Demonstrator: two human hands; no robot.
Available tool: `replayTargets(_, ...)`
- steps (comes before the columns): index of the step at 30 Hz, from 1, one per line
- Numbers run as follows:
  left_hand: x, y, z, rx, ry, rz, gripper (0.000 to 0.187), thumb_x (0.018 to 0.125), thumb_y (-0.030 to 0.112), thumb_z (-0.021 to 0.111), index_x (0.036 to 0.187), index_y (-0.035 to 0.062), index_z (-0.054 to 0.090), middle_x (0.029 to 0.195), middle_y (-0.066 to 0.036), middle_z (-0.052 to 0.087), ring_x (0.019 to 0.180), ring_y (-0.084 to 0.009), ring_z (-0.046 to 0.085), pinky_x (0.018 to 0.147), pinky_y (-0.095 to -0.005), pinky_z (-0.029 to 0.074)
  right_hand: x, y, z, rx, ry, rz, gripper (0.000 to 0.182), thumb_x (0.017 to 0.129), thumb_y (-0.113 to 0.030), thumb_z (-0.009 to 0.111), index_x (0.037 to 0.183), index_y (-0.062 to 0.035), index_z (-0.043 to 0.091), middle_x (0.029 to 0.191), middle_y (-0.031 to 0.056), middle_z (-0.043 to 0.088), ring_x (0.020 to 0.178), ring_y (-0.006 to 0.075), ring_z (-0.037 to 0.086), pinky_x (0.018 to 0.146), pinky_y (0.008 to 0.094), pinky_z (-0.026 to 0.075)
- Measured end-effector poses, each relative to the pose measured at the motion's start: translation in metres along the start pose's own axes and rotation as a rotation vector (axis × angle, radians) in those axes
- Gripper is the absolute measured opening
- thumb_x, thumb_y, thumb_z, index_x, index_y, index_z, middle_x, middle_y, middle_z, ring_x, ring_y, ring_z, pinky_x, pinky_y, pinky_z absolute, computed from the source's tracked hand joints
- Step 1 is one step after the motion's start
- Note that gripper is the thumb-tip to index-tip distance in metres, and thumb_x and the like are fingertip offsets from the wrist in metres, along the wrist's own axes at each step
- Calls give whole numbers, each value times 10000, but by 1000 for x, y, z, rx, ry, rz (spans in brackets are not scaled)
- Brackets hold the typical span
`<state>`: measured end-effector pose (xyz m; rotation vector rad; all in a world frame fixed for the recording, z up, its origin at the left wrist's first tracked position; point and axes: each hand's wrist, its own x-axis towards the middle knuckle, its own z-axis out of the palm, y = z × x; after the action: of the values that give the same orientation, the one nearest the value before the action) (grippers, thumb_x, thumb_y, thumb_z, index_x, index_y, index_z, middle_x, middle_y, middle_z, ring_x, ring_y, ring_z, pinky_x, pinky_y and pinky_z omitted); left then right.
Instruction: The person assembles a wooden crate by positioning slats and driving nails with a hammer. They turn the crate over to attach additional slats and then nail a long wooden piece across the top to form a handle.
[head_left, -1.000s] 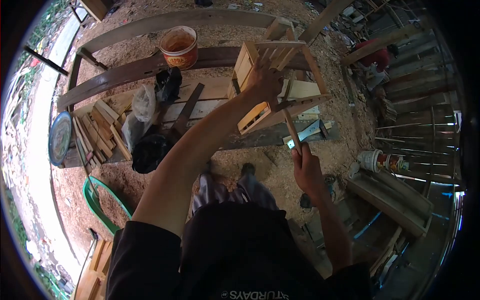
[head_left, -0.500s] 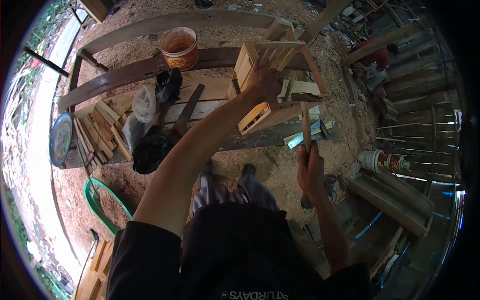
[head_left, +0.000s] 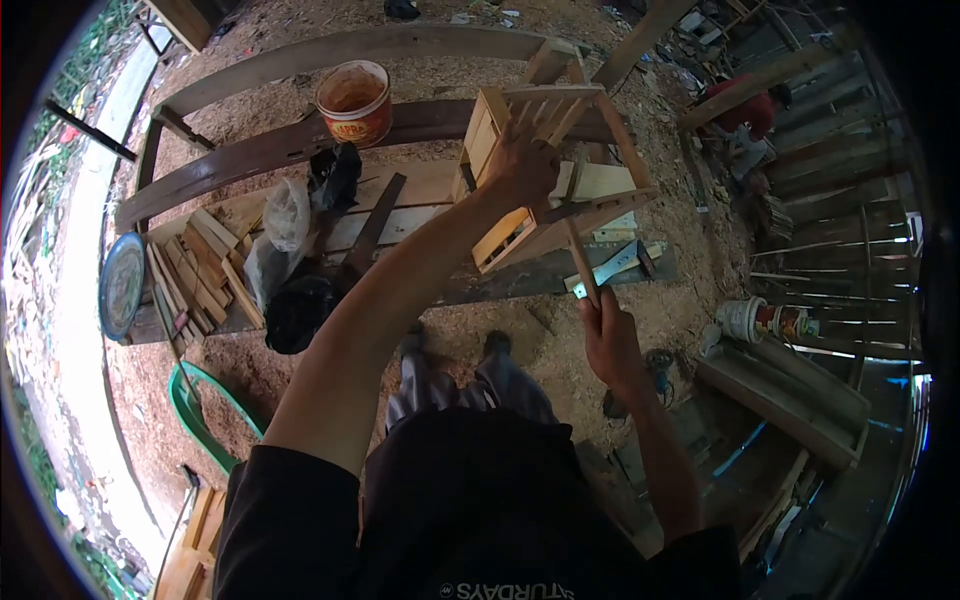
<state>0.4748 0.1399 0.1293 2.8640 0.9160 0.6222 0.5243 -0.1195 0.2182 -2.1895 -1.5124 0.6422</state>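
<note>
A small wooden frame with slats [head_left: 560, 232] lies on the workbench [head_left: 460, 285]. My left hand [head_left: 522, 168] is on its upper part, fingers spread over the slats. My right hand [head_left: 612, 338] is wrapped round the wooden handle of a hammer [head_left: 583, 262]. The hammer's head is at the frame's near edge, just right of my left hand; whether it touches the wood I cannot tell. Beyond the handle a metal square [head_left: 615, 262] rests on the bench.
On the bench are a paint bucket [head_left: 354, 104], plastic bags [head_left: 287, 215], a handsaw [head_left: 375, 225], wood strips [head_left: 190, 270] and a round blue-rimmed tray [head_left: 123, 285]. Another person [head_left: 745, 108] crouches at the upper right. A green hoop [head_left: 195, 425] is below left.
My right hand has moved slightly left with the hammer, whose head has shifted left and slightly down toward the frame's edge. My left hand has hardly moved.
</note>
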Motion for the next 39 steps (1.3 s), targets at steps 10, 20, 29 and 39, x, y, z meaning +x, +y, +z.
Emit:
replayTargets(10,-1,0,-5,-29,-39,6,328,900,278,411,980,102,676,1049,-45,641,1228,-277,403,1109,-529,109,-3,4,1,59,-12,71,260,986,-274,402,986,-16,430,560,117,479,412,249,491,396,404,327)
replayTargets(20,-4,1,-14,36,-67,46,295,914,286,430,1023,109,639,1099,-31,598,1197,-254,434,1072,-509,198,-4,12,8,136,52,55,269,988,-280,393,945,-18,433,537,99,444,381,214,441,390,384,314)
replayTargets(29,-4,1,-11,34,-137,28,258,871,251,489,1052,112,609,1120,-25,575,1244,-250,383,1107,-534,135,0,-1,-2,137,24,64,271,993,-272,390,975,-4,425,547,96,427,383,184,353,400,366,280)
replayTargets(39,-5,-3,9,-94,169,57,285,896,214,410,904,70,655,965,-65,643,1128,-253,484,1094,-511,186,0,-15,-13,-36,47,-22,222,979,-218,423,981,3,405,537,130,482,427,287,537,371,388,336)
